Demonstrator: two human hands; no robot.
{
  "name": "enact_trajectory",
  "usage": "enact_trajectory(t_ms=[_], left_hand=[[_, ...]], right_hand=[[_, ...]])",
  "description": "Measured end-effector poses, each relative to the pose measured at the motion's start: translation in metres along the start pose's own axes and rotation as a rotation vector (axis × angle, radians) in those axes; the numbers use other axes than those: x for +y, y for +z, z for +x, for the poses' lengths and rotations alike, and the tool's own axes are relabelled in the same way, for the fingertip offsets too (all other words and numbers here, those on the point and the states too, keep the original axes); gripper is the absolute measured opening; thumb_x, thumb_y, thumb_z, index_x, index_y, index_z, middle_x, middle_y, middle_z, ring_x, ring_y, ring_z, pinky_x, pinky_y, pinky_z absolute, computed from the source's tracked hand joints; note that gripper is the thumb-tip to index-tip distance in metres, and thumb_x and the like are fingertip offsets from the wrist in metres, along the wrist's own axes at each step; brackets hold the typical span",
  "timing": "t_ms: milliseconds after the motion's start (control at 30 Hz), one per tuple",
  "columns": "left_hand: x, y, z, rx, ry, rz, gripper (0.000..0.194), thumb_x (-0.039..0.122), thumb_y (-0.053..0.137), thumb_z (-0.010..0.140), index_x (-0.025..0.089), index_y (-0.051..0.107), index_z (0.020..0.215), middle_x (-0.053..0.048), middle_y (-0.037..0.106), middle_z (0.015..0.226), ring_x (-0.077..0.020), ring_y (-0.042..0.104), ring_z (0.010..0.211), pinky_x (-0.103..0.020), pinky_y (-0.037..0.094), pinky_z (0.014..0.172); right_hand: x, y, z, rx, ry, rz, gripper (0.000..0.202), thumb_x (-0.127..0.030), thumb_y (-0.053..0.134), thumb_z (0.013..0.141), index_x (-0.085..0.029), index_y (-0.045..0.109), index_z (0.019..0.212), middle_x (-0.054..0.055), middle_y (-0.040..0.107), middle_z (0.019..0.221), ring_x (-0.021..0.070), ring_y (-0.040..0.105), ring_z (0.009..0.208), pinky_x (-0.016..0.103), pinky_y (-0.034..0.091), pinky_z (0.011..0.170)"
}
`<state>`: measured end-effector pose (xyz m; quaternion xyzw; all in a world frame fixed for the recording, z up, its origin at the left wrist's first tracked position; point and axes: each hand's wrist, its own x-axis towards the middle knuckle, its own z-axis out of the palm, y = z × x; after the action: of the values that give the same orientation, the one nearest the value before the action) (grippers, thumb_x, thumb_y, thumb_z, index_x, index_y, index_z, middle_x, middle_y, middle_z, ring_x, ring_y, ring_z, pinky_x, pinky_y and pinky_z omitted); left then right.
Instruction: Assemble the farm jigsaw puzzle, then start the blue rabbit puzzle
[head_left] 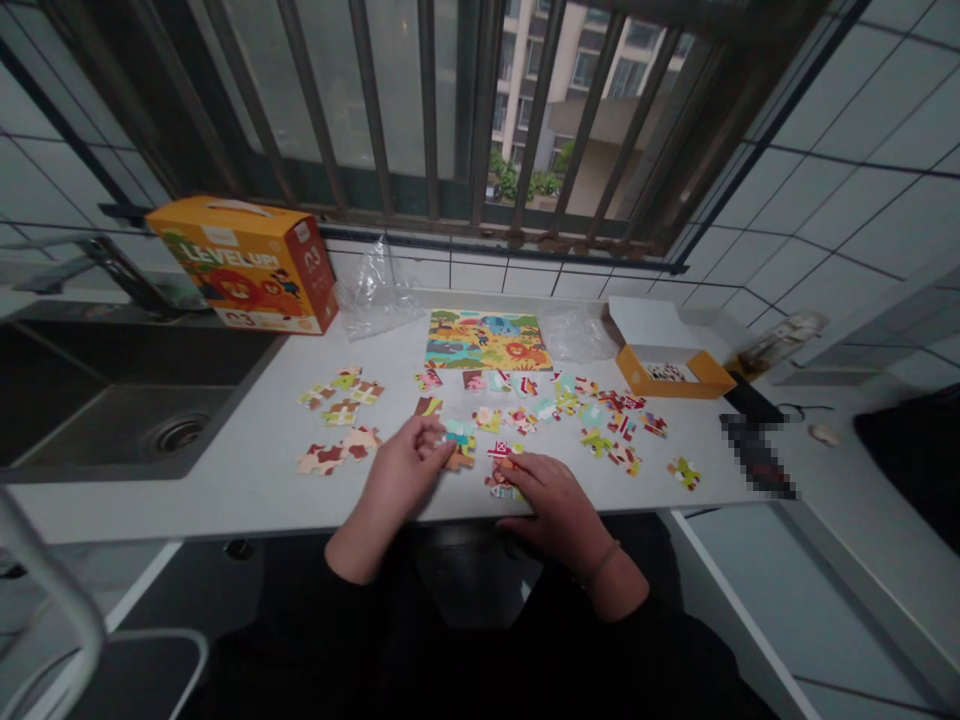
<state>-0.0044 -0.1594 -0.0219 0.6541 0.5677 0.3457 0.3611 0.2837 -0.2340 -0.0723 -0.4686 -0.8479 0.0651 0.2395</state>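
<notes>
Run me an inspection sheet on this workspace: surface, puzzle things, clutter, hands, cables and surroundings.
Surface: pale counter, with a sink at its left.
Job's things: loose and joined puzzle pieces spread in groups; colourful picture sheet lying behind them.
Clutter: orange LEVEL UP! box upright at left; clear plastic bag beside it; smaller open box at right; dark pixelated item near the right edge.
Hands: left hand at joined pieces, grip unclear; right hand with fingertips on other pieces.
Cables: what looks like a thin dark cord at far right; its ends are unclear.
Surroundings: barred window ahead, tiled wall at right.
</notes>
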Motion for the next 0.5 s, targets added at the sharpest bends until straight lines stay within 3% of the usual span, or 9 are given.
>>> enact_trajectory(t_ms=[133,267,367,500], left_hand=[[0.003,0.031,-0.021,-0.106,0.126,0.173,0.013,0.036,0.074,0.096,0.024,0.073,0.098,-0.001,0.074,0.081,-0.0219,0.071,0.074,-0.033,0.054,0.071],[-0.006,0.040,-0.027,-0.163,0.315,0.237,0.008,0.028,0.082,0.094,0.022,0.078,0.097,-0.008,0.074,0.109,-0.0271,0.072,0.104,-0.042,0.059,0.095],[-0.012,0.039,-0.027,-0.261,0.511,0.323,0.016,0.025,0.084,0.094,0.022,0.079,0.109,-0.011,0.073,0.122,-0.0283,0.070,0.112,-0.045,0.059,0.101],[-0.013,0.039,-0.031,-0.338,0.620,0.414,0.023,0.018,0.083,0.094,0.023,0.078,0.117,-0.009,0.075,0.120,-0.0286,0.070,0.109,-0.045,0.058,0.097]], right_hand=[[0.003,-0.007,-0.031,0.040,-0.004,-0.024,0.055,-0.027,0.080,0.100,-0.030,0.066,0.154,0.014,0.072,0.152,0.0352,0.068,0.139,0.060,0.059,0.114],[0.010,-0.016,-0.048,0.087,0.049,0.008,0.049,-0.019,0.061,0.110,-0.035,0.067,0.155,0.010,0.076,0.147,0.0295,0.071,0.135,0.057,0.062,0.114],[0.017,-0.016,-0.043,0.119,0.109,-0.027,0.043,-0.021,0.059,0.111,-0.033,0.073,0.150,0.010,0.078,0.144,0.0297,0.073,0.132,0.056,0.063,0.113],[0.022,-0.009,-0.016,0.113,0.184,-0.090,0.037,-0.023,0.061,0.112,-0.028,0.078,0.144,0.013,0.079,0.141,0.0308,0.073,0.130,0.053,0.061,0.115]])
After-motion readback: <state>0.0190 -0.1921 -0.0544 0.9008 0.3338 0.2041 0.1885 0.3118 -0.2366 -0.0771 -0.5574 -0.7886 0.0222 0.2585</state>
